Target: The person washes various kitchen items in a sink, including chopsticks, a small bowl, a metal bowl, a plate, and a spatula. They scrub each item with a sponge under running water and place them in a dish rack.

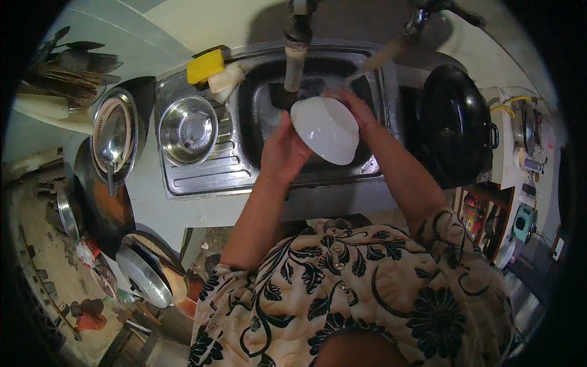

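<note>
A white bowl (pixel 324 130) is tilted on its side above the basin of a stainless steel sink (pixel 261 110), its outer wall and base turned towards me. My left hand (pixel 285 147) grips it at the lower left, fingers partly behind it. On the upper right, my right hand (pixel 355 110) holds the bowl's other side, with some fingertips hidden. Just above the bowl hangs a tap with a pale spout (pixel 294 69); whether water runs from it I cannot tell.
A steel bowl (pixel 189 130) stands on the ribbed drainboard (pixel 206 176). Behind it lie a yellow sponge (pixel 205 66) and a pale one (pixel 226 78). On the right is a large black pan (pixel 451 126). At left, a ladle (pixel 111 151) rests in a strainer and metal bowl (pixel 133 151).
</note>
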